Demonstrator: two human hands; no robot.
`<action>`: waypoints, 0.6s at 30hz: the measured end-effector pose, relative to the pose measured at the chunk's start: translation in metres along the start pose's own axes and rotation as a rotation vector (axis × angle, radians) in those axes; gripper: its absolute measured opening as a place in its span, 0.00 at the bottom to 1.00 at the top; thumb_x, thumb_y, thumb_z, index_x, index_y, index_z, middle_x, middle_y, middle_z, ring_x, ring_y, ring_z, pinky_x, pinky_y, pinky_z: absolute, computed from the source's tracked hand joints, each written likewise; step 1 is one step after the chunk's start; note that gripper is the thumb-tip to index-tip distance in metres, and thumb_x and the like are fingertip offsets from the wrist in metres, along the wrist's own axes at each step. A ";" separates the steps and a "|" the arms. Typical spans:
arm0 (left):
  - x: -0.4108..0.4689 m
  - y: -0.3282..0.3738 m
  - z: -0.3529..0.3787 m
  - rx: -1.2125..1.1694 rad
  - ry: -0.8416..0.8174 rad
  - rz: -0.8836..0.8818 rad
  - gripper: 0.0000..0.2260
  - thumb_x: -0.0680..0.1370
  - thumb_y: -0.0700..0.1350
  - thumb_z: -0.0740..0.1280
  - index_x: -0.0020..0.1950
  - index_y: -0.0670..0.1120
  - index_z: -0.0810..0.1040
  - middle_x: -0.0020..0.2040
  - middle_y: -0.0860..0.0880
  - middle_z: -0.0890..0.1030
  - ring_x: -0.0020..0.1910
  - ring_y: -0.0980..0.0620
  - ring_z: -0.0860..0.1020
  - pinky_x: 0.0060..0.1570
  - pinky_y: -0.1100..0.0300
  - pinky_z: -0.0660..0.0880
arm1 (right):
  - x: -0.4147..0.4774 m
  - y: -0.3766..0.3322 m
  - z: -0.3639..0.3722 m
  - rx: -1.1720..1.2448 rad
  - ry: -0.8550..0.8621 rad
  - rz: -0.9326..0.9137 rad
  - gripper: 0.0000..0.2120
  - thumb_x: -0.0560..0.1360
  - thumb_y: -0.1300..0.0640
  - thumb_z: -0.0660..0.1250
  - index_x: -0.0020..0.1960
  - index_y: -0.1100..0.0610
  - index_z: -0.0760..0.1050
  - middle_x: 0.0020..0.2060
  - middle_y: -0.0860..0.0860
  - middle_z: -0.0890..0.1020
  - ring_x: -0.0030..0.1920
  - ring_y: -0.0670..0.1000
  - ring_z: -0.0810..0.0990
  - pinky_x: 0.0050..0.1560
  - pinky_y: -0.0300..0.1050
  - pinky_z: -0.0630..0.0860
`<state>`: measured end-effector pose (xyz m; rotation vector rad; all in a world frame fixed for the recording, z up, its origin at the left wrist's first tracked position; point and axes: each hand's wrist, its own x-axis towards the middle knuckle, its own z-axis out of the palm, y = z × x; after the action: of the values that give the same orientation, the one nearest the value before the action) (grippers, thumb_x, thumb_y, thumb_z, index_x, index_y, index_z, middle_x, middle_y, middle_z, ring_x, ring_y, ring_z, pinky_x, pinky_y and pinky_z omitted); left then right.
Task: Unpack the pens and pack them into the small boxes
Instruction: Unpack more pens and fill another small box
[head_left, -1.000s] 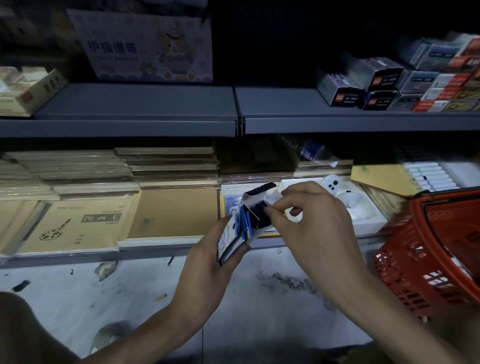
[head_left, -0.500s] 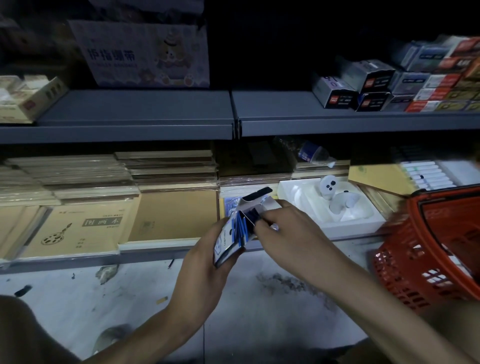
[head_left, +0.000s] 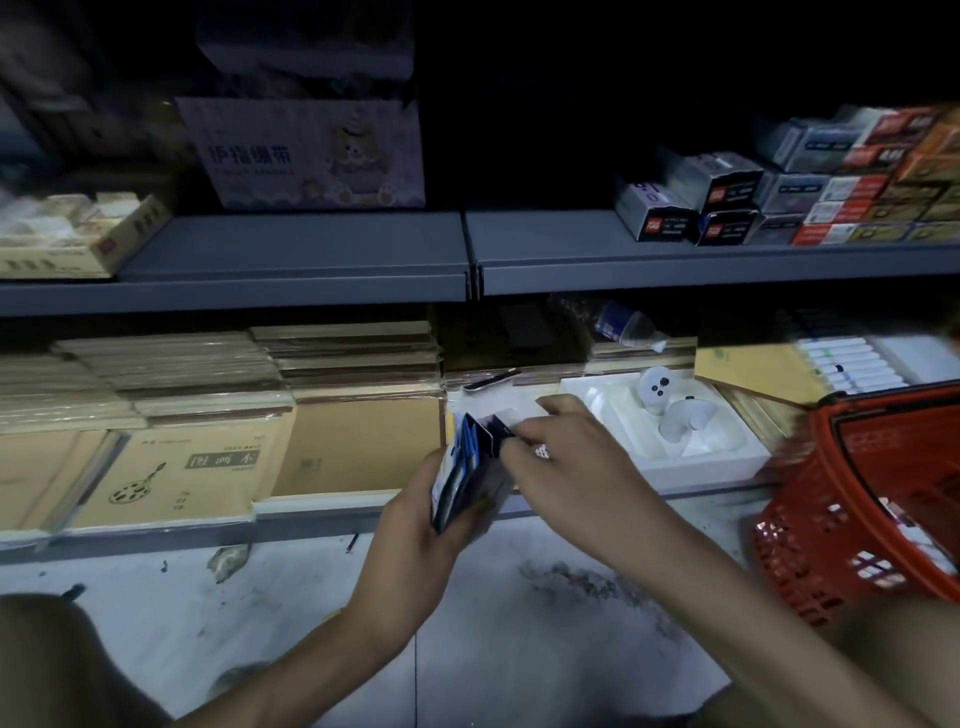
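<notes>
Head view: the left hand (head_left: 415, 540) holds the small box (head_left: 467, 483) over the floor (head_left: 311, 597), just in front of the lower shelf edge (head_left: 322, 512). Its grip is wrapped round the lower half of the box, thumb on the near face. The box stands nearly upright with its top flap (head_left: 493, 402) thrown open, and blue strips (head_left: 470, 449), probably pens, show inside the mouth.

The right hand (head_left: 571, 467) sits at the box's right side, its fingertips (head_left: 514, 441) bunched and pinching at the mouth edge. Blur hides whether a pen is also between them.

A second ago that hand arched over the top of the box, picking at the opening from above. It has since dropped down and in against the mouth, and the box has been drawn a little lower and straighter. I read this as work at the opening: either the contents are being seated or one piece is being drawn out. The box is not yet shut.

A red basket (head_left: 857, 509) waits at the right, near the right forearm. Stacked notebooks (head_left: 182, 467) and a white tray (head_left: 675, 467) lie on the lower shelf behind the hands, and more small cartons (head_left: 727, 208) sit on the upper shelf.
</notes>
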<state>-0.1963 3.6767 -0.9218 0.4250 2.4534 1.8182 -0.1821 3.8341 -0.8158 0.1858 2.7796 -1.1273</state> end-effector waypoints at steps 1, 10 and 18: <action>0.001 0.003 -0.001 -0.021 0.005 -0.010 0.16 0.79 0.39 0.72 0.61 0.57 0.77 0.51 0.62 0.84 0.52 0.61 0.82 0.46 0.71 0.76 | 0.001 0.001 -0.001 0.015 0.007 -0.010 0.17 0.81 0.56 0.58 0.35 0.59 0.75 0.42 0.45 0.69 0.55 0.40 0.67 0.43 0.39 0.66; 0.020 0.012 -0.004 -0.072 -0.006 -0.090 0.15 0.80 0.39 0.70 0.65 0.50 0.77 0.54 0.57 0.86 0.55 0.60 0.83 0.53 0.64 0.80 | 0.010 0.009 -0.007 0.129 0.527 -0.253 0.07 0.78 0.57 0.69 0.49 0.48 0.85 0.52 0.41 0.77 0.51 0.38 0.78 0.46 0.29 0.71; 0.038 0.033 0.013 -0.044 -0.049 -0.071 0.14 0.82 0.44 0.68 0.68 0.49 0.74 0.55 0.53 0.85 0.53 0.57 0.84 0.53 0.55 0.82 | 0.014 -0.008 -0.003 0.322 0.345 -0.125 0.03 0.76 0.55 0.73 0.44 0.48 0.84 0.38 0.44 0.86 0.41 0.40 0.83 0.44 0.37 0.80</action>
<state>-0.2239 3.7070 -0.8904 0.3694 2.3610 1.8077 -0.1973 3.8308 -0.8106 0.2648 2.9092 -1.7223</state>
